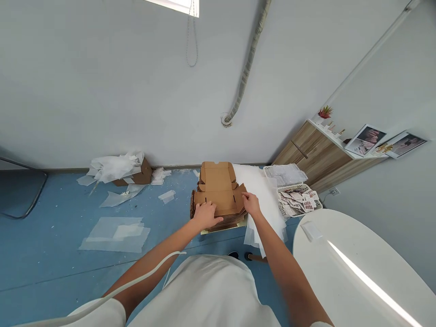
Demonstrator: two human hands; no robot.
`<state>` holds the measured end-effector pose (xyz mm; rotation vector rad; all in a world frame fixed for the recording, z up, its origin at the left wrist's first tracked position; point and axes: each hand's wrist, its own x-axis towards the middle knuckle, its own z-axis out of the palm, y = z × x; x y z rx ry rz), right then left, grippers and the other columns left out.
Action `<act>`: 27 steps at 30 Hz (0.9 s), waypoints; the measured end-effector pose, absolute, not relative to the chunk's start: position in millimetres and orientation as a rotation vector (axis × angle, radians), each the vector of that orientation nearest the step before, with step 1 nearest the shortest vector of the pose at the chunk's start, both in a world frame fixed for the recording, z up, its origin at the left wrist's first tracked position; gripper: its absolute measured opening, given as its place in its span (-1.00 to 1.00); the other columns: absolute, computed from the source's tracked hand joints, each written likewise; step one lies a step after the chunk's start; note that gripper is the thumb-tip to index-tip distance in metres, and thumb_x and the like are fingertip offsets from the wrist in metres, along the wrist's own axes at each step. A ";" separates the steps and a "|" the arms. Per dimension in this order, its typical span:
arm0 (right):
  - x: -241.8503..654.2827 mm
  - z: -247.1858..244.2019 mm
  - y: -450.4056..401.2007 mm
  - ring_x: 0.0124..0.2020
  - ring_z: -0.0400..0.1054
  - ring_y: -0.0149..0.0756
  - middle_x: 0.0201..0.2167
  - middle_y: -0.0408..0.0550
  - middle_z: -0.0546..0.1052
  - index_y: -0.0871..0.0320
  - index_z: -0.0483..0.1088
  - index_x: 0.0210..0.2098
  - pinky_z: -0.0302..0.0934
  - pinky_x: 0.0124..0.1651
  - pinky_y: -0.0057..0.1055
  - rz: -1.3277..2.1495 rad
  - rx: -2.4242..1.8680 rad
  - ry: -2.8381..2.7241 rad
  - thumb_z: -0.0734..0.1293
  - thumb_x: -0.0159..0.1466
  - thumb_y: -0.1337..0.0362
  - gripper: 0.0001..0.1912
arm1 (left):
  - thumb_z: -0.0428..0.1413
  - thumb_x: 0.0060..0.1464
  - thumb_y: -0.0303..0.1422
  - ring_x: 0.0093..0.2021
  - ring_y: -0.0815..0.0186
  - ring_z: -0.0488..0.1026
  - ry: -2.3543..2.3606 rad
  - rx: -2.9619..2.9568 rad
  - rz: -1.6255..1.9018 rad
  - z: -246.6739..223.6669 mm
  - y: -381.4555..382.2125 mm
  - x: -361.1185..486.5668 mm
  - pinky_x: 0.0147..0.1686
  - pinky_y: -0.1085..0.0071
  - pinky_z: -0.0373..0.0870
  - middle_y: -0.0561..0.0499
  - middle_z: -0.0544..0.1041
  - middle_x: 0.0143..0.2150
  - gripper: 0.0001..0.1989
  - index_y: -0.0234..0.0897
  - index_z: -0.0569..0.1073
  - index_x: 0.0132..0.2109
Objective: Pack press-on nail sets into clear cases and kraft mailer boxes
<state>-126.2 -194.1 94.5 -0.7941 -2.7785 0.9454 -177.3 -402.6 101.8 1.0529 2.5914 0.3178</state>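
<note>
A stack of flat, die-cut brown cardboard box blanks point(218, 181) lies in front of me at the centre. My left hand point(206, 215) rests on the near left part of the top blank, fingers apart. At the right edge of the stack, my right hand point(251, 203) has its fingers closed on a side flap of the cardboard. Just right of the stack is a pile of white sheets point(267, 195), partly behind my right forearm.
White baskets hold clear packets point(286, 174) and printed cards point(298, 202) on the right. A round white table point(354, 272) stands nearer, with a wooden cabinet point(316, 154) behind. An overfilled carton point(145, 173) and loose sheets point(116, 234) lie on the blue floor at left.
</note>
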 end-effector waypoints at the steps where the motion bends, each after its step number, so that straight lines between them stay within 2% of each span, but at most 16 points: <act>1: -126.4 93.9 -191.6 -0.07 0.30 -0.26 -0.11 -0.01 0.46 0.17 0.40 -0.16 0.14 -0.04 -0.32 1.103 -0.799 -2.652 0.11 0.15 0.31 -0.66 | -0.08 -0.05 0.02 -0.13 0.02 0.35 2.602 1.063 0.321 102.0 -402.3 -177.8 -0.16 0.09 0.17 -0.20 0.41 -0.15 -0.48 -0.32 0.38 -0.13; 4: -125.7 90.6 -188.9 -0.12 0.35 -0.26 -0.16 -0.02 0.49 0.19 0.42 -0.19 0.20 -0.08 -0.32 1.441 -0.838 -2.338 0.16 0.09 0.26 -0.65 | -0.18 0.06 -0.04 -0.17 0.05 0.39 2.615 1.097 0.330 100.9 -401.7 -180.9 -0.21 0.14 0.20 -0.19 0.43 -0.18 -0.53 -0.32 0.40 -0.17; 7: -123.1 92.3 -190.2 -0.17 0.36 -0.25 -0.19 -0.01 0.50 0.20 0.42 -0.18 0.23 -0.11 -0.29 1.555 -0.871 -2.176 0.18 0.07 0.24 -0.64 | -0.24 0.15 -0.19 -0.22 0.10 0.42 2.589 1.178 0.322 98.0 -401.1 -185.0 -0.26 0.22 0.22 -0.18 0.47 -0.24 -0.59 -0.32 0.42 -0.27; 9: -119.0 100.6 -193.6 -0.10 0.32 -0.21 -0.13 0.02 0.46 0.20 0.38 -0.13 0.19 -0.07 -0.25 1.419 -0.844 -2.236 0.22 0.05 0.23 -0.61 | -0.23 0.16 -0.31 -0.24 0.13 0.44 2.587 1.232 0.292 95.4 -400.6 -187.3 -0.28 0.26 0.22 -0.17 0.50 -0.28 -0.65 -0.32 0.43 -0.30; 12: -107.7 120.4 -208.9 0.04 0.18 -0.13 0.01 0.04 0.34 0.13 0.30 -0.03 0.06 0.04 -0.15 0.964 -0.714 -2.446 0.26 0.06 0.18 -0.53 | -0.18 0.12 -0.41 -0.28 0.15 0.46 2.610 1.263 0.249 91.6 -399.6 -189.6 -0.27 0.26 0.21 -0.17 0.52 -0.33 -0.72 -0.32 0.43 -0.30; 15: -94.1 131.9 -237.7 -0.11 0.29 -0.22 -0.13 0.02 0.43 0.12 0.31 -0.06 0.11 -0.06 -0.26 0.831 -0.377 -2.747 0.13 0.20 0.15 -0.64 | -0.15 0.10 -0.43 -0.29 0.15 0.47 2.643 1.279 0.247 89.0 -398.7 -190.6 -0.21 0.22 0.18 -0.18 0.53 -0.37 -0.73 -0.32 0.45 -0.34; 17: -87.1 127.6 -257.5 -0.17 0.32 -0.22 -0.23 -0.02 0.48 0.09 0.34 -0.11 0.10 -0.09 -0.26 0.691 -0.154 -3.013 0.09 0.23 0.11 -0.65 | -0.15 0.09 -0.43 -0.30 0.15 0.47 2.674 1.277 0.266 87.8 -398.4 -190.5 -0.14 0.18 0.14 -0.18 0.54 -0.40 -0.71 -0.32 0.46 -0.37; 20: -80.5 109.3 -275.2 -0.08 0.27 -0.09 -0.18 0.10 0.46 0.17 0.37 -0.16 -0.01 0.00 -0.15 0.373 -0.204 -3.199 0.06 0.24 0.03 -0.57 | -0.14 0.07 -0.43 -0.34 0.16 0.47 2.712 1.251 0.318 86.1 -398.1 -189.1 -0.03 0.09 0.01 -0.15 0.54 -0.46 -0.72 -0.29 0.47 -0.40; 23: -75.0 92.9 -277.9 0.01 0.20 -0.06 -0.07 0.16 0.39 0.21 0.29 -0.03 -0.07 0.05 -0.13 0.316 -0.259 -3.236 0.02 0.23 -0.02 -0.47 | -0.15 0.07 -0.44 -0.37 0.18 0.47 2.741 1.247 0.376 86.0 -398.7 -187.0 0.04 0.03 -0.14 -0.09 0.53 -0.49 -0.71 -0.26 0.46 -0.40; 27: -69.1 83.9 -271.8 0.09 0.11 -0.03 0.05 0.15 0.30 0.19 0.20 0.06 -0.16 0.11 -0.06 0.477 -0.265 -3.243 0.04 0.19 -0.10 -0.38 | -0.21 0.12 -0.40 -0.40 0.22 0.46 2.798 1.204 0.499 94.3 -404.2 -185.9 0.05 0.00 -0.17 -0.04 0.52 -0.49 -0.67 -0.24 0.44 -0.39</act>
